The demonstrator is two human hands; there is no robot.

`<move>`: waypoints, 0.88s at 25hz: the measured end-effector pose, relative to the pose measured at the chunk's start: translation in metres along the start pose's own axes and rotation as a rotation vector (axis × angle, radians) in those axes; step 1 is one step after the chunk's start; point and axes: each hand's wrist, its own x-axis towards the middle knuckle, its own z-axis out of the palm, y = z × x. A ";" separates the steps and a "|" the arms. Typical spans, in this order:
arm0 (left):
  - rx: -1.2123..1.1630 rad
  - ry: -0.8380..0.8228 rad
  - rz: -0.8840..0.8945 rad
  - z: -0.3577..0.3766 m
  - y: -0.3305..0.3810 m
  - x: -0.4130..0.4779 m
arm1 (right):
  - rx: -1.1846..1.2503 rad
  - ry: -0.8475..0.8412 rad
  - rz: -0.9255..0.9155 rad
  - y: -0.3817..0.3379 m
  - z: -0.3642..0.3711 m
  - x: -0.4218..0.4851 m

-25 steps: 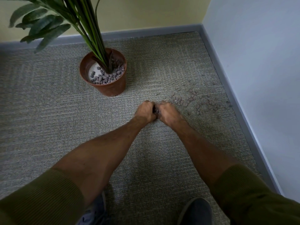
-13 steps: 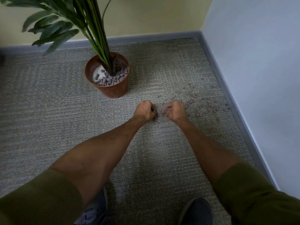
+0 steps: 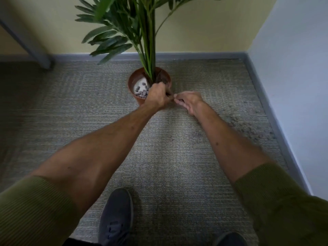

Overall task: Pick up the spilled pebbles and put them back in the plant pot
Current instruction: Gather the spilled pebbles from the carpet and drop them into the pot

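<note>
Hovering fisted over the plant pot (contents? can't tell), the left hand leaves the loose-fingered right hand nearer the spilled pebbles, off to the rt.

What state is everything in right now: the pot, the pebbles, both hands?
plant pot: upright on the carpet, partly filled
pebbles in the pot: resting inside, on a white layer
spilled pebbles: scattered on the carpet by the right wall
left hand: fingers curled, over the pot, contents hidden
right hand: fingers curled, beside the pot, contents hidden
plant: upright
</note>
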 end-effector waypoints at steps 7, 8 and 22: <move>0.057 0.080 -0.101 -0.047 -0.065 0.012 | -0.478 0.064 -0.180 -0.039 0.100 0.020; 0.063 0.063 -0.109 -0.050 -0.070 0.013 | -0.518 0.036 -0.181 -0.043 0.107 0.021; -0.027 0.100 -0.073 0.044 -0.009 -0.056 | -0.291 0.347 -0.250 0.036 -0.009 -0.009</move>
